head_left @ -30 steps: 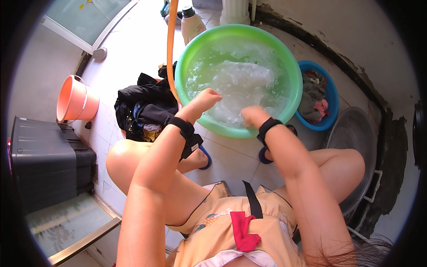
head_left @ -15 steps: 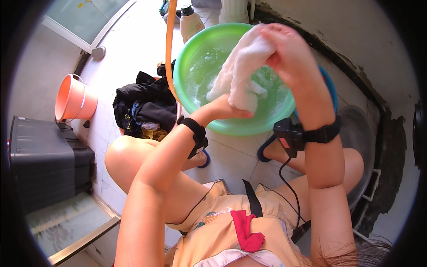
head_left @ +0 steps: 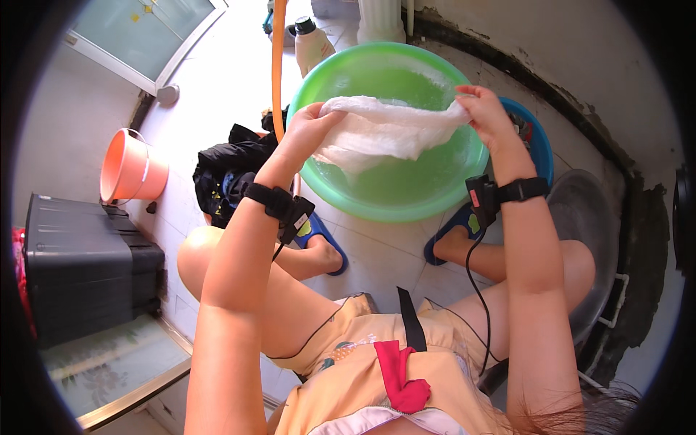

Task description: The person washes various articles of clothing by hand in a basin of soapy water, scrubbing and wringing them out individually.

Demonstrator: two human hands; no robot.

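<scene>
A wet white cloth (head_left: 391,130) is stretched sideways between my two hands, above a large green basin (head_left: 391,210). My left hand (head_left: 308,130) grips its left end, thumb over the fabric. At the other end, my right hand (head_left: 486,116) pinches a gathered corner near the basin's right rim. The cloth's lower edge sags, and its exact kind of garment does not show. Cloudy water or suds lie in the basin, partly hidden by the cloth.
Dark clothes (head_left: 232,167) are heaped left of the basin, beside an orange hose (head_left: 278,72). A blue basin (head_left: 540,145) and a grey tub (head_left: 591,217) stand at right. Farther left are a pink bucket (head_left: 138,170) and a black bin (head_left: 87,261). A bottle (head_left: 313,47) stands behind.
The cloth, bunched and hanging from my raised right hand before, is now spread level between both hands. My right hand has come down; my left has moved up and left.
</scene>
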